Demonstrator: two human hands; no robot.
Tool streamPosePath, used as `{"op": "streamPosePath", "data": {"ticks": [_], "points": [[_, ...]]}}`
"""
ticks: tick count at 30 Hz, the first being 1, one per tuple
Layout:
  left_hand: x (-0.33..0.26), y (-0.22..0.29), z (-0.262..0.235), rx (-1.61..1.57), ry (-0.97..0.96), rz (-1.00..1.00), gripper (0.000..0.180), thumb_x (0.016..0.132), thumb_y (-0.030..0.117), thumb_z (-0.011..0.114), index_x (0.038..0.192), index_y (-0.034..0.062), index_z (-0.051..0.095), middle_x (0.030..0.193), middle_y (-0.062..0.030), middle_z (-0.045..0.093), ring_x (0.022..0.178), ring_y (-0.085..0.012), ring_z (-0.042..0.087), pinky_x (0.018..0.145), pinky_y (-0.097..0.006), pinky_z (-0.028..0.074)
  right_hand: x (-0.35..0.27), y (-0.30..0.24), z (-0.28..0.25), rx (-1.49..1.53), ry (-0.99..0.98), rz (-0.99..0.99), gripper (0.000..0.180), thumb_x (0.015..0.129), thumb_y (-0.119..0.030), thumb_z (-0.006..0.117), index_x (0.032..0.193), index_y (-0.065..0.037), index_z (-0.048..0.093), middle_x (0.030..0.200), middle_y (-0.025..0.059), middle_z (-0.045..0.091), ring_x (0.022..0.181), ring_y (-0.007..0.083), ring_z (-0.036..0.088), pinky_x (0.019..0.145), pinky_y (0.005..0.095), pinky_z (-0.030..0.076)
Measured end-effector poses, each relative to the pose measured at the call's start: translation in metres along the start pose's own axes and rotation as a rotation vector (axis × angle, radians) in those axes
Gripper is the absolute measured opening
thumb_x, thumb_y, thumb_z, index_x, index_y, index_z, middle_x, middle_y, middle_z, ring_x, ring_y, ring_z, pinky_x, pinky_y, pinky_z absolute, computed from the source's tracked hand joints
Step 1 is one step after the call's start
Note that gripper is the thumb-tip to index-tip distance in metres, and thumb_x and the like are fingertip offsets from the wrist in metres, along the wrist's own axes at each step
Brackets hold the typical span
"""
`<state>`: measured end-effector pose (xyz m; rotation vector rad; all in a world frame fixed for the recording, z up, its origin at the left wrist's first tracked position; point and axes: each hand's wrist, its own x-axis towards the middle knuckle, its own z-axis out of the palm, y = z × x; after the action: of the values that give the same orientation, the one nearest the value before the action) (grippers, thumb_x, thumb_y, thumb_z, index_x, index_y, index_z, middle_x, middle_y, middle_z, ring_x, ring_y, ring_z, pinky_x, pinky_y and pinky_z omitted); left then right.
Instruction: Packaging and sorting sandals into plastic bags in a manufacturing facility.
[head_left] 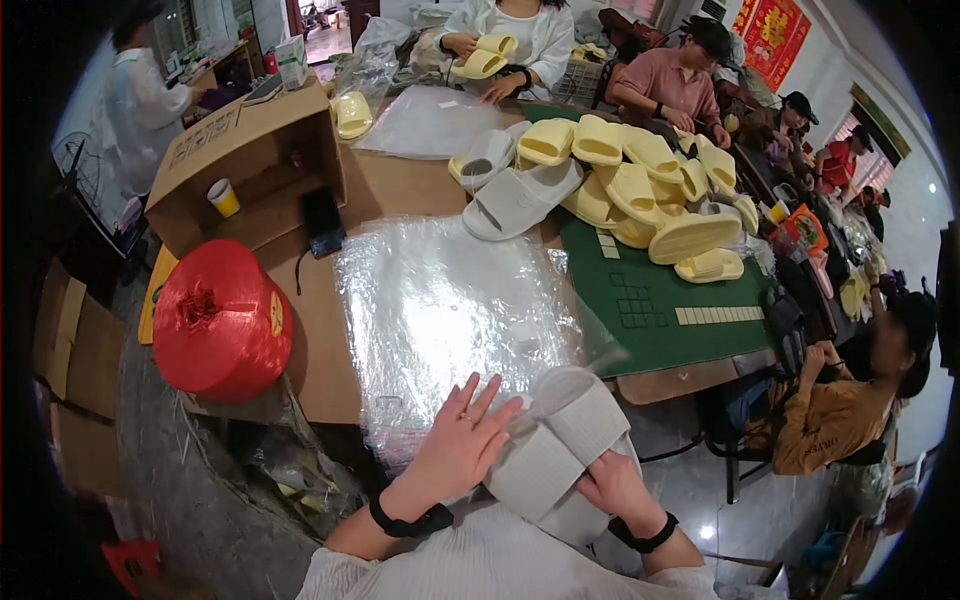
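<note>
Right hand (612,484) has the pale grey ribbed slippers (537,466) from their right, long axis running away and leftward, left hand (452,448) spread wide by shiny clear plastic bags (425,290).

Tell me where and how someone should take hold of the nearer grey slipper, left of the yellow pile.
The best grip on the grey slipper is probably its bare end, beyond the strap, coming from the near left side. That end points left and toward the wearer, away from the yellow slippers, while the strap end lies close to them.
</note>
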<state>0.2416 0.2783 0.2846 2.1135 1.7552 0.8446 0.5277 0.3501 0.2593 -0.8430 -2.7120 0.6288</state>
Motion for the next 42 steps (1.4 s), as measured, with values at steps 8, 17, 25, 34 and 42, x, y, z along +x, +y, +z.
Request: {"op": "streamPosePath", "data": {"ticks": [8,17,25,34,42], "points": [[-0.006,0.008,-0.012,-0.005,-0.021,0.089,0.051,0.095,0.019,0.052,0.145,0.0103,0.045,0.156,-0.0136,0.033,0.145,-0.0394,0.026,0.115,-0.057,0.025,0.053,-0.027,0.000,0.020,0.034,-0.005,0.029,0.086,-0.025,0.068,0.100,-0.001,0.060,0.088,0.0179,0.061,0.078,0.0365,0.063,0.065,0.0453,0.053],[-0.012,0.015,-0.024,-0.057,-0.034,0.181,0.055,0.094,0.016,0.054,0.147,0.0071,0.043,0.157,-0.0122,0.034,0.146,-0.0361,0.028,0.116,-0.054,0.024,0.134,-0.006,0.072,0.356,0.206,-0.043,0.021,0.085,-0.018,0.065,0.094,-0.001,0.059,0.090,0.0183,0.062,0.083,0.0372,0.063,0.073,0.0454,0.052],[-0.019,0.014,-0.043,-0.106,-0.058,0.216,0.051,0.091,0.015,0.057,0.141,0.0045,0.050,0.151,-0.0121,0.043,0.142,-0.0344,0.036,0.115,-0.051,0.028,0.244,-0.071,0.054,0.160,0.212,0.135,0.024,0.091,-0.020,0.058,0.093,0.004,0.056,0.095,0.0276,0.060,0.086,0.0463,0.062,0.075,0.0534,0.050],[-0.039,-0.013,-0.057,-0.072,-0.057,0.134,0.045,0.086,0.013,0.062,0.132,0.0124,0.061,0.149,-0.0086,0.047,0.142,-0.0342,0.037,0.115,-0.051,0.029,0.265,-0.038,0.079,0.173,0.396,0.076,0.031,0.094,-0.024,0.061,0.113,-0.001,0.054,0.102,0.0258,0.061,0.094,0.0450,0.062,0.078,0.0508,0.051],[-0.079,-0.024,-0.046,-0.019,0.286,-0.305,0.058,0.076,-0.003,0.063,0.131,0.0108,0.059,0.144,-0.0220,0.045,0.125,-0.0423,0.049,0.096,-0.045,0.049,0.097,-0.031,0.029,0.803,0.076,0.059,0.039,0.088,-0.007,0.070,0.125,0.000,0.061,0.106,0.0108,0.066,0.093,0.0172,0.065,0.080,0.0312,0.052]]}}
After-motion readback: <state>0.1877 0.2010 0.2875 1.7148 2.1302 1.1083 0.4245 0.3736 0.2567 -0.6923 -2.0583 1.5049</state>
